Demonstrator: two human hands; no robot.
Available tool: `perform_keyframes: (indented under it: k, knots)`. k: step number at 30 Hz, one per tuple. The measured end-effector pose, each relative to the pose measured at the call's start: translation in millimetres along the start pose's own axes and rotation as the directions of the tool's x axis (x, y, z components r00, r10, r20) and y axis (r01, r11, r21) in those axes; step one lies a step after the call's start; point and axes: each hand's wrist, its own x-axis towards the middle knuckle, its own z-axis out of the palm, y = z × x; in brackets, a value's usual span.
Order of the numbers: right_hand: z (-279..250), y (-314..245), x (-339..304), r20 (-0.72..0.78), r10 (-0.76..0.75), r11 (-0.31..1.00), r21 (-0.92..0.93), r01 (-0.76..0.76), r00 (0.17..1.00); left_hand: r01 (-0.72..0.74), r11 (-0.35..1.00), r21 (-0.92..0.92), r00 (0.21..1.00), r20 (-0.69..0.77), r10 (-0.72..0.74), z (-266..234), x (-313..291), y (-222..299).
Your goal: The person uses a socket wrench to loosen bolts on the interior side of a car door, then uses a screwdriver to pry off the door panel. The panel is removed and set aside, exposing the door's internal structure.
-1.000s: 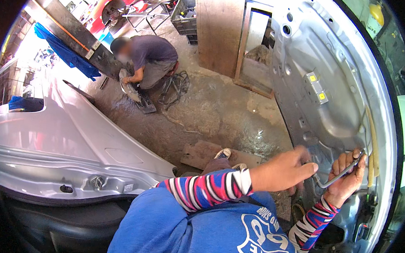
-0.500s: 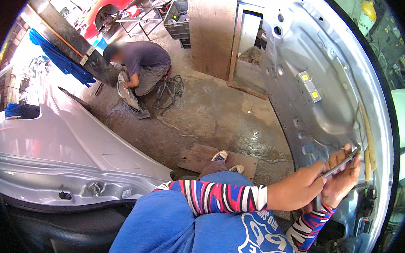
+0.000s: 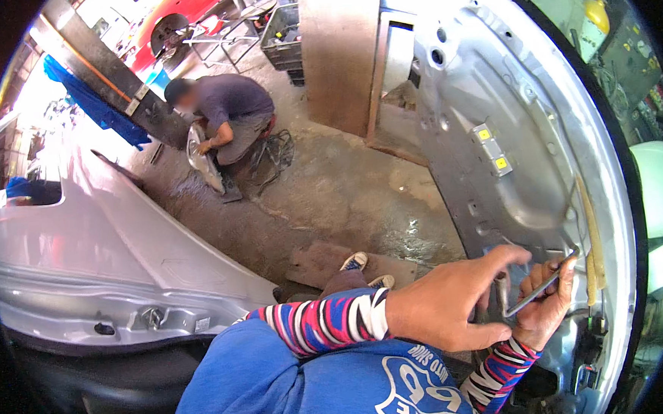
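My left hand (image 3: 451, 302) hovers beside an L-shaped wrench (image 3: 535, 296), thumb and forefinger spread, apart from its bent end. My right hand (image 3: 546, 308) has its fingers curled round the wrench's long arm. The wrench's far tip meets the inner side of a silver car panel (image 3: 529, 210) on the right, near a yellowish strip (image 3: 593, 244). What the tip sits on is too small to make out. Part of the wrench's short arm is behind my left hand's fingers.
A silver car body section (image 3: 121, 235) spans the left, with a dark seat-like surface (image 3: 115, 387) below it. Beyond, a person (image 3: 227, 115) crouches over a light-coloured part (image 3: 203, 162). Wooden boards (image 3: 342, 62) lean behind the panel; a flat board (image 3: 312, 265) lies near my feet.
My left hand has let go of the wrench and opened, drawing back to the left. The right hand keeps its hold. The whole view has shifted slightly.
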Motion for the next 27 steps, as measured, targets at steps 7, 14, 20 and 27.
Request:
perform_keyframes:
  k: [7, 14, 20, 27]
  knots:
    - [12, 4, -6, -0.056, -0.07, 0.987, -0.149, 0.061, 0.996, 0.083, 0.995, 0.062, 0.996, -0.036, -0.081, -13, 32, 15]
    - [22, -1, -12, -0.163, -0.079, 0.994, -0.092, 0.064, 0.983, 0.129, 0.971, 0.2, 0.835, 0.506, -0.215, -11, 93, 16]
    - [27, 7, -10, -0.215, -0.096, 0.994, -0.074, 0.082, 0.972, -0.255, 0.816, 0.518, 0.846, 0.528, -0.071, -11, 101, 26]
    - [23, 5, -19, -0.006, -0.023, 0.979, 0.203, 0.024, 1.0, 0.197, 0.98, -0.005, 0.779, 0.608, -0.153, 6, 94, -15]
